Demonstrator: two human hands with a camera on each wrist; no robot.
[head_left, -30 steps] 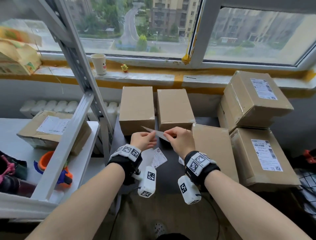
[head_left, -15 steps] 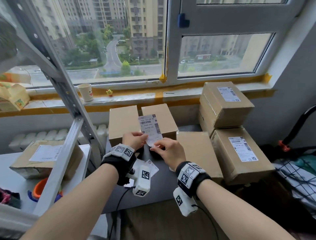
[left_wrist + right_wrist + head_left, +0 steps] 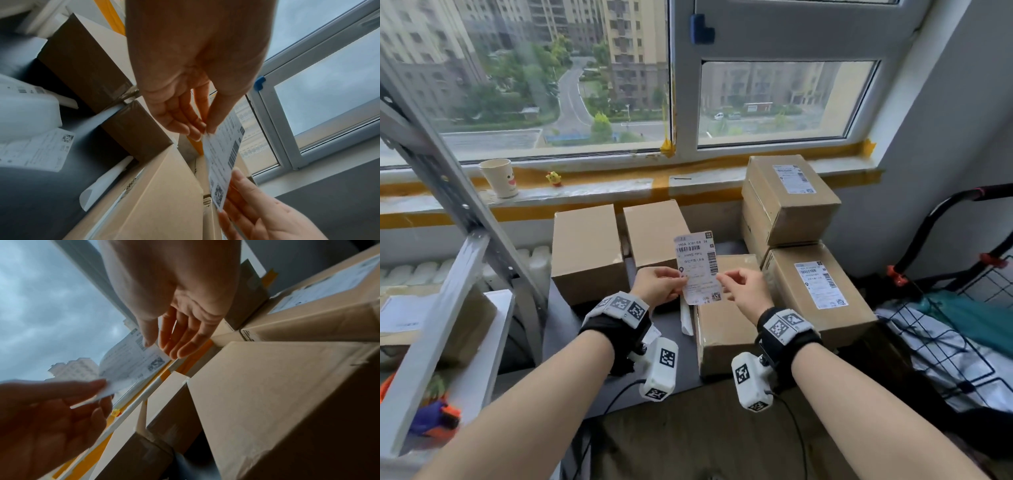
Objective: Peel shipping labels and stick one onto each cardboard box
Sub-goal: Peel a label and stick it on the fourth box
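Note:
A white shipping label [image 3: 697,267] stands upright in the air with its printed face towards me. My left hand [image 3: 683,281] pinches its left edge and my right hand [image 3: 721,278] pinches its right edge. The left wrist view shows the label [image 3: 224,155] between thumb and fingers [image 3: 197,129]. It appears again as the label [image 3: 131,363] in the right wrist view. Two plain cardboard boxes [image 3: 585,250] [image 3: 654,236] stand behind it, and a flat plain box [image 3: 726,329] lies below my right hand. Two stacked boxes [image 3: 787,198] [image 3: 818,284] on the right carry labels.
A curled strip of backing paper [image 3: 686,317] and loose label sheets [image 3: 37,149] lie on the dark table [image 3: 571,329]. A metal shelf post [image 3: 448,192] slants at the left, with a labelled box [image 3: 431,325] on the shelf. A paper cup [image 3: 500,178] sits on the sill. A black wire cart [image 3: 962,308] stands at the right.
The label, held flat and edge-on a second ago, now stands upright with its print facing me. Both hands have risen and shifted right, and my view has tilted up.

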